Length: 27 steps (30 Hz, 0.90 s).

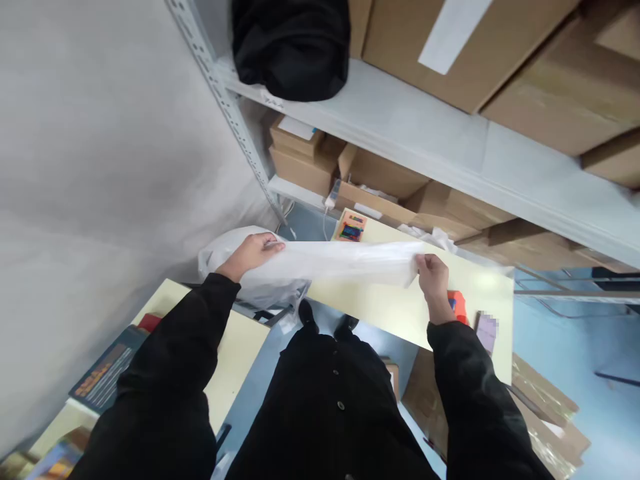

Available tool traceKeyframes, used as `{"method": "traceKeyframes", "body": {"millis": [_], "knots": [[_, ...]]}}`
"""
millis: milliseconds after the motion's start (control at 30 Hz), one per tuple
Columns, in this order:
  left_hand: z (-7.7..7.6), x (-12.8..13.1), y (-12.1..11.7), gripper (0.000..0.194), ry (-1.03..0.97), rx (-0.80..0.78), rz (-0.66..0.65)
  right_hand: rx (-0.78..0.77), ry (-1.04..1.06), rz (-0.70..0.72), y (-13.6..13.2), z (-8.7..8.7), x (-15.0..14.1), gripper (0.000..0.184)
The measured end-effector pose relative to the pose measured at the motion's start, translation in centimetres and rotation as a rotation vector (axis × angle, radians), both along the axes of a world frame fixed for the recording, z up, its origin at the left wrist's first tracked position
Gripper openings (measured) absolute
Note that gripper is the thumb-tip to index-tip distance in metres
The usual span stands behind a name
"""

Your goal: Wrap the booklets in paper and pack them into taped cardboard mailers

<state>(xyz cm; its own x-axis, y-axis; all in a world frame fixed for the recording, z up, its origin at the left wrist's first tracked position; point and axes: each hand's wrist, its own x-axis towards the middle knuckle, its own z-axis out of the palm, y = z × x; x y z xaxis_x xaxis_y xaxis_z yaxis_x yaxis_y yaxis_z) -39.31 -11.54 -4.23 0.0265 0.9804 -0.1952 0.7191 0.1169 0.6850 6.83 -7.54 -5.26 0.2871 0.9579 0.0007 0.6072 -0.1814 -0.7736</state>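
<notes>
A long strip of thin white sheeting (345, 260) is stretched out between my two hands, above the pale yellow table (480, 280). My left hand (253, 255) pinches its left end, with the thumb on top. At the other end, my right hand (433, 275) closes its fingers on the edge. A bulky white plastic bag (273, 291) lies under and beside my left hand; whether the strip is joined to it I cannot tell. On the table, a wooden tray with colourful pieces (351, 227) lies behind the strip. An orange-red object (459, 307) is partly hidden by my right wrist.
A phone (487, 331) rests at the table's right end. Metal shelving (400, 113) with cardboard boxes (450, 47) and a black bag (293, 47) rises ahead. On the left, a second table (240, 353) holds a dark box (107, 367). Flattened cardboard (547, 413) lies on the right.
</notes>
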Motion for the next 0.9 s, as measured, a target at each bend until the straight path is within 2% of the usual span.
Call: {"method": "traceKeyframes", "body": {"millis": [67,167,200,300,433,500,600,667,767,900], "knots": [[0.3,2.6,0.3,0.054,0.135,0.006,-0.076,-0.030,-0.051,0.006,-0.9,0.4,2.9,0.042],[0.0,7.2,0.6,0.095,0.378,-0.016,-0.170,-0.083,-0.111,0.003,-2.6,0.9,6.9,0.038],[-0.2,8.8,0.7,0.099,0.461,-0.008,-0.182,-0.093,-0.130,-0.004,-3.1,0.9,8.2,0.038],[-1.3,13.7,0.8,0.084,0.617,0.069,-0.163,-0.131,-0.181,-0.017,-4.6,0.1,11.5,0.033],[-2.9,19.2,0.1,0.064,0.580,0.146,-0.102,-0.239,-0.191,0.024,-6.2,-2.1,14.7,0.026],[-4.0,21.9,-1.1,0.054,0.484,0.146,-0.225,-0.283,-0.179,0.044,-6.8,-3.3,15.7,0.027],[-5.9,26.2,-3.7,0.047,0.322,0.132,-0.645,-0.322,-0.168,0.089,-7.5,-4.7,16.8,0.026],[-7.4,29.2,-5.3,0.055,0.292,0.131,-0.830,-0.349,-0.137,0.149,-7.9,-5.1,17.3,0.025],[-9.7,32.6,-6.5,0.067,0.364,0.099,-0.885,-0.394,-0.113,0.243,-8.2,-5.6,17.7,0.022],[-12.0,33.8,-6.0,0.074,0.451,0.036,-0.777,-0.398,-0.196,0.348,-8.4,-6.3,17.3,0.022]]}}
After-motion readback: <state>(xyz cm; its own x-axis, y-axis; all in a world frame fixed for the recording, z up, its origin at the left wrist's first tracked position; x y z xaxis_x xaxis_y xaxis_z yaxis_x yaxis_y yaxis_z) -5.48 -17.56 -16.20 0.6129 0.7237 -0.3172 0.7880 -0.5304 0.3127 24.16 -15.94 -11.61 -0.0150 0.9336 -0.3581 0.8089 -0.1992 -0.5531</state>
